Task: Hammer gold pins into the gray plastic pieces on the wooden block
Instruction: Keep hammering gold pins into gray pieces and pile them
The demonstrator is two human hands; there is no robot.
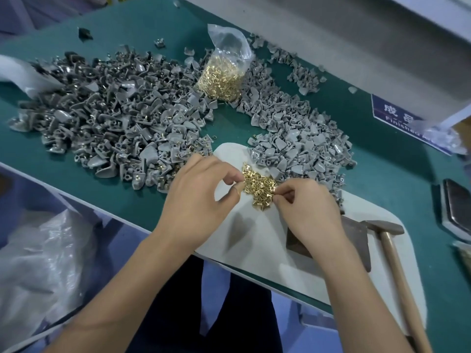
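Pinching at the gold pins (258,186) mid-pad (257,235), both my left hand (201,197) and right hand (305,207) grasp them; a fumble could scatter them over the table's near edge.

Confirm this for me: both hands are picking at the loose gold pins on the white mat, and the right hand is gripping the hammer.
Not quite. In the head view the hammer lies untouched on the white mat. The right hand and left hand are both picking at the loose gold pins.
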